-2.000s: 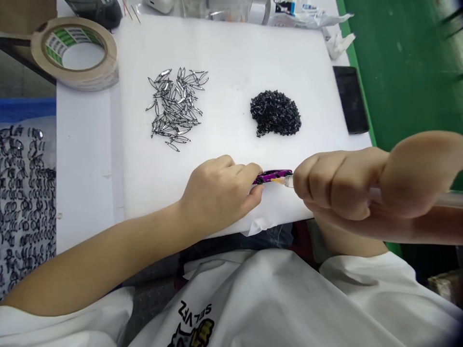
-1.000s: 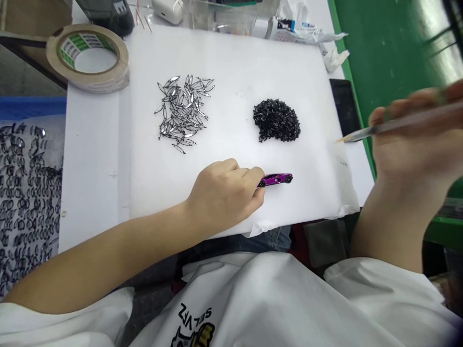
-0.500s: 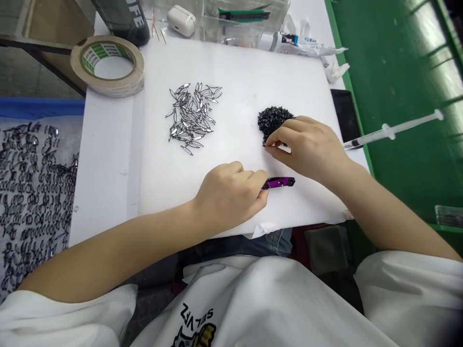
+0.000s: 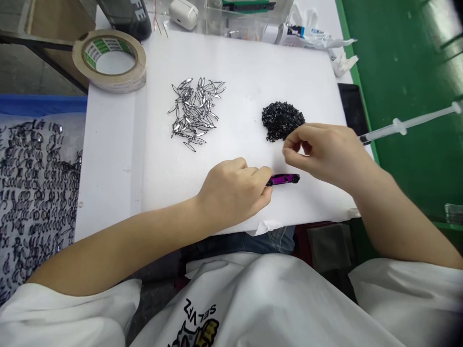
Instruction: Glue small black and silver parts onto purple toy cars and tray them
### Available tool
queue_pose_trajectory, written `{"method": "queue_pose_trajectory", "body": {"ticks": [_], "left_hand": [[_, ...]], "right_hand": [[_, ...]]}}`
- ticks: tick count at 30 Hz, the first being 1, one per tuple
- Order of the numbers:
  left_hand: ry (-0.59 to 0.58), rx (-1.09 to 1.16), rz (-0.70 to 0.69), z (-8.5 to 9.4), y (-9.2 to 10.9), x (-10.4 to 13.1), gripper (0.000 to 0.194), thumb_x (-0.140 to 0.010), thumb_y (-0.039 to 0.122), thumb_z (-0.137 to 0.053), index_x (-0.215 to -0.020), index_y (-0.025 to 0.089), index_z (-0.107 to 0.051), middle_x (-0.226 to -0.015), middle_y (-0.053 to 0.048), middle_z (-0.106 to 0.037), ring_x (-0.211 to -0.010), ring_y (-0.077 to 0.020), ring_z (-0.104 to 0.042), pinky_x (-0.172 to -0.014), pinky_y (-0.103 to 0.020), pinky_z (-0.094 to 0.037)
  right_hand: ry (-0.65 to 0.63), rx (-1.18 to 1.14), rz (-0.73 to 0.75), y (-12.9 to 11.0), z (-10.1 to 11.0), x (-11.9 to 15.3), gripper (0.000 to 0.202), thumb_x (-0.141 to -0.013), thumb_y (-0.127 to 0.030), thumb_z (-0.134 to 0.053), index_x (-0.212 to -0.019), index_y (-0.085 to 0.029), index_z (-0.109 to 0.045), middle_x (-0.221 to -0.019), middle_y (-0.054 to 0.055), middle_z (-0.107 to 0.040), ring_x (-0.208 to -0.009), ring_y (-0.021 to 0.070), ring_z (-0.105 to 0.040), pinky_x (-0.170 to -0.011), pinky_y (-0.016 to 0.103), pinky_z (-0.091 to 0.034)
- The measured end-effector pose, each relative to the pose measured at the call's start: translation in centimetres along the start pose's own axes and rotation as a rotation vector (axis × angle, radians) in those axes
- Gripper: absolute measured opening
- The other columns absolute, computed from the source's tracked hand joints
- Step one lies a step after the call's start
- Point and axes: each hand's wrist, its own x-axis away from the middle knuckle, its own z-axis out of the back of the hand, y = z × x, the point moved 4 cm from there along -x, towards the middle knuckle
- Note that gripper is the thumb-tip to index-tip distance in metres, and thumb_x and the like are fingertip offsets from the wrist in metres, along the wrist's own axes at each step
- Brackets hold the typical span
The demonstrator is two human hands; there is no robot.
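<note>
My left hand (image 4: 238, 190) grips one end of a small purple toy car body (image 4: 285, 179) with black wheels, just over the white board (image 4: 202, 188). The car's other end sticks out to the right of my fingers. My right hand (image 4: 321, 149) is raised a little above and right of the car, thumb and forefinger brought together; whatever sits between the tips is too small to make out. Just beyond those fingers lies a heap of small black pieces (image 4: 281, 119). Farther left is a loose pile of thin, pointed, clear pieces with dark outlines (image 4: 195, 113).
A tape roll (image 4: 139, 79) lies at the board's left corner beside a dark bottle (image 4: 126, 21). A white earbud case (image 4: 183, 14) and a clear plastic box (image 4: 246, 21) stand behind. At right are a syringe (image 4: 401, 126) and a phone (image 4: 352, 108). Left is a sheet of many dark parts (image 4: 36, 193).
My right hand has drawn back from the edge of the black heap, toward the right and nearer to me, fingertips pinched. My left hand keeps its grip on the car. The view has shifted slightly.
</note>
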Motion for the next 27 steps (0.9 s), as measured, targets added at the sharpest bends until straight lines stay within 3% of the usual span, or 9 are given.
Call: {"method": "queue_pose_trajectory", "body": {"ticks": [3, 5, 15, 23, 27], "left_hand": [[-0.018, 0.017, -0.001, -0.1, 0.0, 0.1, 0.017, -0.079, 0.023, -0.053, -0.085, 0.015, -0.067, -0.06, 0.001, -0.062, -0.059, -0.0163, -0.056, -0.051, -0.028, -0.041], [-0.032, 0.029, 0.0, -0.2, 0.0, 0.1, 0.018, -0.08, 0.023, -0.052, -0.087, 0.015, -0.066, -0.062, 0.001, -0.063, -0.06, -0.0164, -0.057, -0.051, -0.028, -0.041], [-0.058, 0.029, 0.012, -0.3, -0.1, 0.2, 0.018, -0.081, 0.024, -0.051, -0.088, 0.016, -0.065, -0.064, 0.001, -0.064, -0.062, -0.0157, -0.057, -0.052, -0.027, -0.041], [-0.063, 0.026, 0.02, -0.3, -0.2, 0.2, 0.019, -0.081, 0.024, -0.05, -0.089, 0.016, -0.066, -0.063, 0.001, -0.065, -0.062, -0.0162, -0.058, -0.052, -0.027, -0.041], [-0.063, 0.032, 0.027, -0.3, -0.2, 0.1, 0.02, -0.082, 0.025, -0.05, -0.089, 0.017, -0.066, -0.063, 0.001, -0.065, -0.063, -0.0166, -0.058, -0.052, -0.027, -0.041]], "right_hand": [[-0.059, -0.092, -0.134, 1.9, -0.5, 1.3, 0.005, -0.071, -0.022, -0.058, -0.068, -0.019, -0.06, -0.063, 0.001, -0.059, -0.055, 0.0131, -0.051, -0.053, 0.028, -0.037], [-0.043, -0.098, -0.135, 2.8, -0.8, 1.8, 0.008, -0.074, -0.024, -0.057, -0.072, -0.019, -0.062, -0.066, 0.002, -0.061, -0.057, 0.0141, -0.053, -0.055, 0.028, -0.039], [0.125, 0.061, 0.417, 3.2, -0.5, 2.0, 0.014, -0.085, -0.025, -0.051, -0.083, -0.022, -0.064, -0.076, 0.003, -0.066, -0.068, 0.0166, -0.06, -0.059, 0.03, -0.045], [0.07, 0.056, 0.428, 3.2, -0.9, 1.0, 0.01, -0.082, -0.025, -0.053, -0.08, -0.02, -0.062, -0.074, 0.003, -0.063, -0.065, 0.0156, -0.057, -0.056, 0.029, -0.046], [0.268, 0.056, 0.426, 1.4, 0.4, 2.6, 0.007, -0.081, -0.018, -0.055, -0.075, -0.017, -0.059, -0.069, 0.004, -0.062, -0.063, 0.0157, -0.057, -0.055, 0.029, -0.046]]}}
